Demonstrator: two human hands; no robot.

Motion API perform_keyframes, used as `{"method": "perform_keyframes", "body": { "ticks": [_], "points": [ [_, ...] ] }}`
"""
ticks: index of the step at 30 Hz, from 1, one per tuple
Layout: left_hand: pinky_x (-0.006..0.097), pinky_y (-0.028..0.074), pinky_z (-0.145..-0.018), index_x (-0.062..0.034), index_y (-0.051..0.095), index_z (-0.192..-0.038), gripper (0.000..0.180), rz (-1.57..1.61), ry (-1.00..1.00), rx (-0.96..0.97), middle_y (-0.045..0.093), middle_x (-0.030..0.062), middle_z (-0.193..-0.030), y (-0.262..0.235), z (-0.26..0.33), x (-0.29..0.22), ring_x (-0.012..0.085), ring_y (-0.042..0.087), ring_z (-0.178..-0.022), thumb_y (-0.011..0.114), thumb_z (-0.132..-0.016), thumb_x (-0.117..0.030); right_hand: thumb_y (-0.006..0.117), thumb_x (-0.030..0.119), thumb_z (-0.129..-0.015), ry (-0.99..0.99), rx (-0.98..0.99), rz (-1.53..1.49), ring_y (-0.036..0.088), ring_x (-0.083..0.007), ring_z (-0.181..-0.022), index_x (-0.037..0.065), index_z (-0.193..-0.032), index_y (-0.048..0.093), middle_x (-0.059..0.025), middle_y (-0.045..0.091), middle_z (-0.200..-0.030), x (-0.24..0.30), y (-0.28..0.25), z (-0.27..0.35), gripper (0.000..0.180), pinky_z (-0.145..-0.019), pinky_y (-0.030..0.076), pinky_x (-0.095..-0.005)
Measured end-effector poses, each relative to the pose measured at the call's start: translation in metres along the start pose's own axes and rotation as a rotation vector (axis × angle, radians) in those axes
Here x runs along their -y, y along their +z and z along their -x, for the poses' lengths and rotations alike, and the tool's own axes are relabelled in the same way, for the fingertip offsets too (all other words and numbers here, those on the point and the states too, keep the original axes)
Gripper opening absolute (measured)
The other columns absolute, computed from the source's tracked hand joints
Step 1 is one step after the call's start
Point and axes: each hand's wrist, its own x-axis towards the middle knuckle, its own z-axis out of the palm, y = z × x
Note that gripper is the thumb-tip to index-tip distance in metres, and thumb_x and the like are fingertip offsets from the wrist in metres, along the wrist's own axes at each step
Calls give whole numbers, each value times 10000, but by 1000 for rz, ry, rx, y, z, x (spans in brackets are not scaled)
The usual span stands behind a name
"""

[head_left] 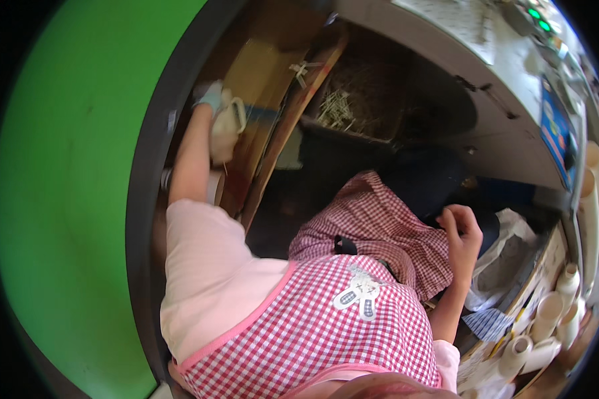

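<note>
My left hand (211, 106) reaches forward into a narrow box with cardboard inside. It is smeared by motion, with light blue at its far end. Against it is a cream-coloured bundle (229, 120) with a loop at its right side. My left fingers do not show clearly enough to tell their grip. My right hand (464, 229) is raised at the right of my lap, fingers bent and thumb near the fingertips. Whatever it may pinch is too small to make out. Below it lies the red-and-white checked apron (379, 233).
A wooden board (293, 126) edges the box. Beyond it, a dark bin (373, 130) holds pale scraps. A white machine table (439, 33) stands ahead on the right. Several cream thread cones (548, 312) stand at the lower right. A green surface (73, 199) fills the left side.
</note>
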Motion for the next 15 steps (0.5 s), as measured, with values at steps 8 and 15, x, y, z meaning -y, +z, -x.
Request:
{"method": "perform_keyframes", "body": {
  "ticks": [8,15],
  "points": [
    [454,554,-697,3,670,-1036,219,716,558,-861,709,185,-877,-124,214,-125,362,701,-795,737,-901,-156,591,323,-1073,86,267,-430,707,-227,-1098,-21,-1405,585,-173,711,-1234,15,28,-16,478,-956,569,-338],
    [352,571,-755,2,695,-1128,240,1125,1437,-336,726,136,-1010,-139,306,-281,242,707,-819,717,-956,-163,515,458,-1082,-87,-101,-1294,609,-281,-1276,24,-1475,477,-151,607,-1407,-15,-45,-45,587,-1109,486,-432]
  ]
}}
